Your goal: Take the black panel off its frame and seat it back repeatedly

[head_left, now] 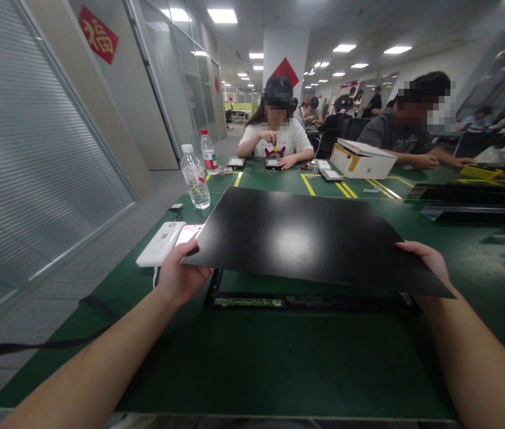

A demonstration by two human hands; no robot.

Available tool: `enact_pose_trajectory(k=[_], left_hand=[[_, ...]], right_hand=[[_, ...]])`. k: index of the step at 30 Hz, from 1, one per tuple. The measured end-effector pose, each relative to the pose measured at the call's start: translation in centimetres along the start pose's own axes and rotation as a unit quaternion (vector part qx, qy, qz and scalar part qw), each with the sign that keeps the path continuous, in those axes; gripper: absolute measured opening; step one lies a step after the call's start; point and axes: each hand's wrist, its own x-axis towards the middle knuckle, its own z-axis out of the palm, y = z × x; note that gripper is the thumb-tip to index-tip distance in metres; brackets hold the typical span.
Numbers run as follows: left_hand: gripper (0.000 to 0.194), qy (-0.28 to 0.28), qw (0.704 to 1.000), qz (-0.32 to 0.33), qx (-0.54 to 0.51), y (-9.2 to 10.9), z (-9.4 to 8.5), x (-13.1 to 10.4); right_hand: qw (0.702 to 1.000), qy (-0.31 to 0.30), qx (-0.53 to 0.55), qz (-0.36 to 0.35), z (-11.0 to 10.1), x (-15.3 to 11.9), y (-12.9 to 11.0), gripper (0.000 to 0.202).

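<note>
A large, thin black panel (pixel 315 238) with a glossy face is held up by both my hands, above the green table. My left hand (pixel 184 269) pinches its left edge, thumb on top and fingers beneath. At the right edge, my right hand (pixel 426 265) grips it the same way, its fingers mostly hidden under the sheet. Below the panel lies a black frame (pixel 337 304) with a strip of green circuit board (pixel 248 302) along its near side. The panel covers most of that frame.
Left of the panel lie a white power bank (pixel 159 244) and a lit phone (pixel 189 233). Two bottles, one clear (pixel 196 182) and one red-capped (pixel 208 154), stand behind. A white box (pixel 364 161) sits across the green table (pixel 279 363); dark strips (pixel 476 211) lie right. Co-workers sit opposite.
</note>
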Motion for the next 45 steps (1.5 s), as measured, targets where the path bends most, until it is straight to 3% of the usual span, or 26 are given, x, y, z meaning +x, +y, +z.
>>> enact_pose_trajectory(k=[3,7,15,30,38,45], left_hand=[[0.039,0.016,1.0,0.013,-0.009,0.0,0.1,0.0],[0.046,0.006,0.999,0.037,0.004,0.1,0.3,0.0],[0.052,-0.056,0.992,0.031,0.104,0.3,0.2,-0.5],[0.05,-0.029,0.989,0.047,0.139,0.3,0.4,-0.4],[0.051,-0.028,0.983,0.017,0.183,-1.5,-0.1,-0.5],[0.045,-0.029,0.977,-0.003,0.211,-2.1,-1.0,-0.1]], right_hand=[[0.996,0.007,-0.029,0.084,0.2,-0.3,0.0,0.033],[0.988,-0.084,-0.059,0.115,-0.3,0.4,0.6,0.034],[0.976,-0.108,-0.17,0.087,-2.0,3.5,0.9,0.021],[0.981,-0.062,-0.181,0.014,-2.8,4.3,1.4,0.027],[0.966,0.036,-0.249,-0.055,-2.3,4.2,1.1,0.014],[0.961,0.048,-0.264,-0.072,-2.2,4.2,1.3,0.012]])
